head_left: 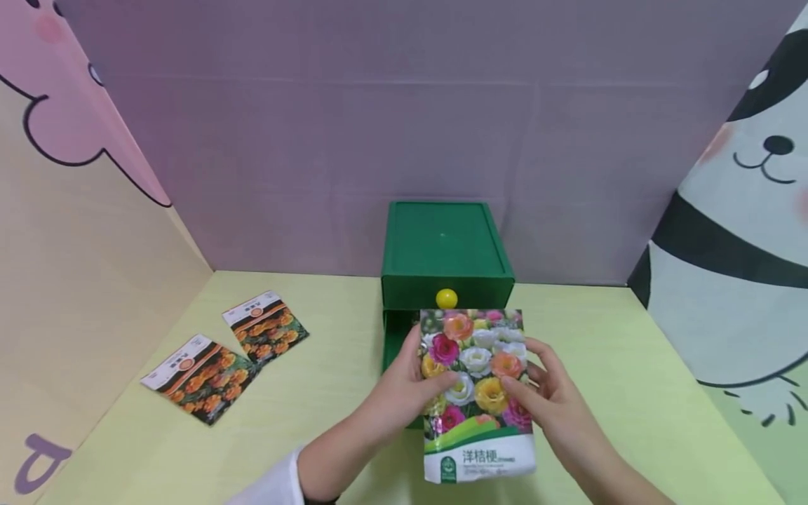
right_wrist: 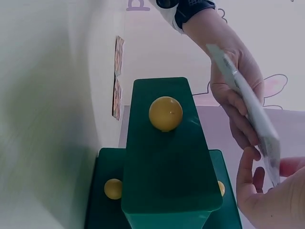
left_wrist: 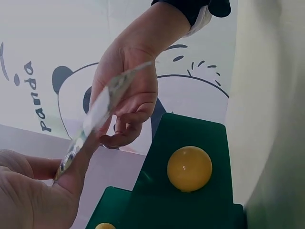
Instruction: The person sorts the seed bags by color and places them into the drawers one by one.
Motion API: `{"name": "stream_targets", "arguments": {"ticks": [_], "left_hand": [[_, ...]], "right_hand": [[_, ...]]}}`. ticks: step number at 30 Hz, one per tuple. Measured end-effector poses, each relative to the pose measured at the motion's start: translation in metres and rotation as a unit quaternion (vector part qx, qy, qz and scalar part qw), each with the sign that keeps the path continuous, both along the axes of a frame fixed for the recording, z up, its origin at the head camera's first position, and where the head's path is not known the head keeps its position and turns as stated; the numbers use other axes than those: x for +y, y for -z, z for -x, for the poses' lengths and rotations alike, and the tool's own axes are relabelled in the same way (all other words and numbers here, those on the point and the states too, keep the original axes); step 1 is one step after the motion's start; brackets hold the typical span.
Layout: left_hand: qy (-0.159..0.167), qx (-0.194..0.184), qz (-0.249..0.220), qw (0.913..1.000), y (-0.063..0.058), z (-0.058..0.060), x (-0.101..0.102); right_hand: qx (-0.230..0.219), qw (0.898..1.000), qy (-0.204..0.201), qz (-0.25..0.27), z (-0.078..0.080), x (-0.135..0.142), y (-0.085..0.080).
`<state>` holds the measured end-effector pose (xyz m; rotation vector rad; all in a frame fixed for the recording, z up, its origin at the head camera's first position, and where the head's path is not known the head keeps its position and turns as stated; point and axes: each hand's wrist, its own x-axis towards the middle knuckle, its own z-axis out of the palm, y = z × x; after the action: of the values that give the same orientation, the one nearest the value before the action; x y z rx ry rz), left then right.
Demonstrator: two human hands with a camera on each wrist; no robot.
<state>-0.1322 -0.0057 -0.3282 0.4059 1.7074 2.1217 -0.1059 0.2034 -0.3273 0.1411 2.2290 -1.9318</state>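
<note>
Both hands grip a flower seed packet (head_left: 476, 393), its front with colourful blooms and a white base facing up. My left hand (head_left: 404, 382) pinches the left edge, thumb on the front and fingers behind. On the right edge my right hand (head_left: 555, 400) pinches it the same way. Both wrist views show the packet (left_wrist: 97, 114) edge-on and tilted between the hands. Just beyond stands a green drawer cabinet (head_left: 442, 242) with a round yellow knob (head_left: 447, 299). Its lower drawer (right_wrist: 164, 162) is pulled out under the packet, mostly hidden from the head view.
Two seed packets with orange flowers lie at the left of the table: a farther one (head_left: 268, 330) and a nearer one (head_left: 202, 379), their corners meeting. A purple-grey backdrop (head_left: 303, 140) rises behind the cabinet. A panda-printed panel (head_left: 745, 231) stands on the right.
</note>
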Motion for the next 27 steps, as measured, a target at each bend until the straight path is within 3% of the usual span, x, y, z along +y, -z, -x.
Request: {"name": "stream_targets", "arguments": {"ticks": [7,9,11,14,18,21,27], "left_hand": [[0.005,-0.023,-0.018,0.9996,-0.003,0.010,-0.016],[-0.004,-0.035,-0.028,0.9990,-0.005,0.016,-0.027],[-0.020,-0.045,-0.034,0.9982,-0.007,0.021,-0.037],[-0.038,-0.067,-0.048,0.9959,-0.009,0.026,-0.051],[-0.039,-0.101,-0.059,0.9923,-0.012,0.029,-0.061],[-0.013,-0.122,-0.054,0.9910,-0.011,0.030,-0.061],[0.059,-0.159,-0.017,0.9854,0.001,0.028,-0.046]], "right_hand": [[-0.005,1.000,-0.017,-0.021,-0.003,0.002,0.001],[0.000,0.999,-0.036,-0.016,-0.007,0.004,0.002],[0.013,0.996,-0.084,0.003,-0.012,0.009,0.006],[0.008,0.980,-0.189,0.056,-0.019,0.017,0.016],[-0.066,0.944,-0.302,0.116,-0.028,0.019,0.037],[-0.127,0.932,-0.316,0.122,-0.034,0.010,0.057],[-0.204,0.929,-0.283,0.126,-0.035,-0.003,0.086]]}}
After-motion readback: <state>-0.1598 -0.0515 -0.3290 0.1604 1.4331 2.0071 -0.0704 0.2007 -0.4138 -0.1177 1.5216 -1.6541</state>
